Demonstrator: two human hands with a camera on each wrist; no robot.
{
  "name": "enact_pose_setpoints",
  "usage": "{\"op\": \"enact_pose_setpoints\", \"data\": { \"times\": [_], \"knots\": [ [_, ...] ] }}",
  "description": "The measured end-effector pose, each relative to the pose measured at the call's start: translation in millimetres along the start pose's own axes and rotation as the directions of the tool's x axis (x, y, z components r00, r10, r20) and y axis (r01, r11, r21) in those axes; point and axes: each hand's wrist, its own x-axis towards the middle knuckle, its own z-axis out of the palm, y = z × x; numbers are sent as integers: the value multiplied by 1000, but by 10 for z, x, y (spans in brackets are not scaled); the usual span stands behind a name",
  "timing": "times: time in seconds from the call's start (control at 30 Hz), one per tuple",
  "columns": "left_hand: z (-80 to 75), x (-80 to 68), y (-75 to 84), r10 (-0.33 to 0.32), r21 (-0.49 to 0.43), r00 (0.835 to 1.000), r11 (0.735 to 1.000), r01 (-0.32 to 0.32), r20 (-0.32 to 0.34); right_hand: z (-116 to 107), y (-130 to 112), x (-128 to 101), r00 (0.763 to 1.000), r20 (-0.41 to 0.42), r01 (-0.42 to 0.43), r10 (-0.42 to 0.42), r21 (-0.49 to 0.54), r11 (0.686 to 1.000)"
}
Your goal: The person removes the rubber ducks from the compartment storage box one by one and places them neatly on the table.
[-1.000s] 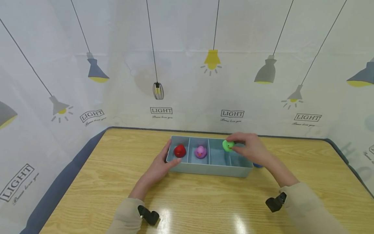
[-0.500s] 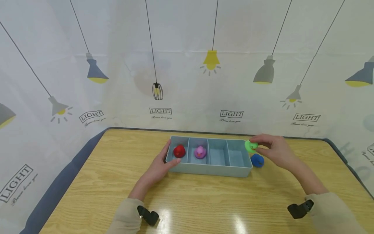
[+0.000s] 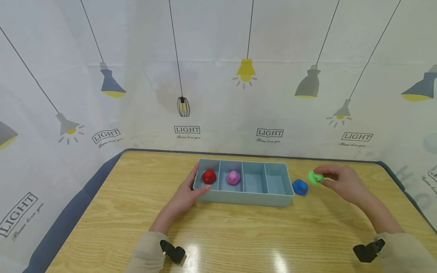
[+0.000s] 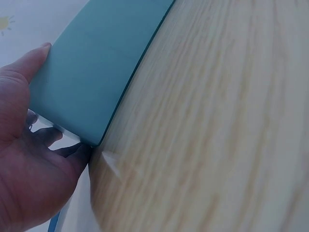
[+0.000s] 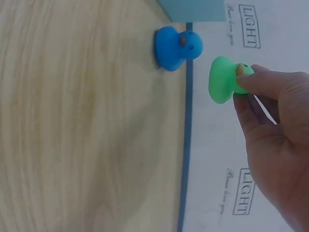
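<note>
The right hand [image 3: 341, 182] pinched the green duck [image 3: 315, 177] by its head, right of centre in the head view, clear of the worktop [image 3: 239, 235], just right of the blue duck [image 3: 300, 187] beside the tray [image 3: 244, 197]. The left hand [image 3: 186, 195] rested against the tray's left end, thumb on the wall, fingers relaxed; a red duck [image 3: 209, 176] and a purple duck [image 3: 233, 177] occupied the two left compartments. A narrow fingertip grip on a rounded head could probably slip, dropping the green duck onto the blue one.
</note>
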Motion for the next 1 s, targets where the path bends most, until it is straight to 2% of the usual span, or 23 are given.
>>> {"op": "enact_pose_setpoints", "data": {
  "times": [0.17,0.33,0.5,0.7,1.0],
  "knots": [
    [1,7,-13,4,10,1000,1000,-4,0,22,150,-44,998,38,-56,57,-36,998],
    [7,8,-24,5,12,1000,1000,-5,3,60,238,-72,996,55,-62,66,-73,995],
    [9,6,-22,2,15,1000,1000,-2,1,84,284,-95,992,92,-76,82,-69,995],
    [7,5,-17,1,10,1000,1000,-1,4,107,330,-98,988,133,-62,72,-75,995],
    [-3,15,-23,1,14,1000,1000,-1,0,142,343,-79,992,115,-43,52,-77,996]
  ]
}}
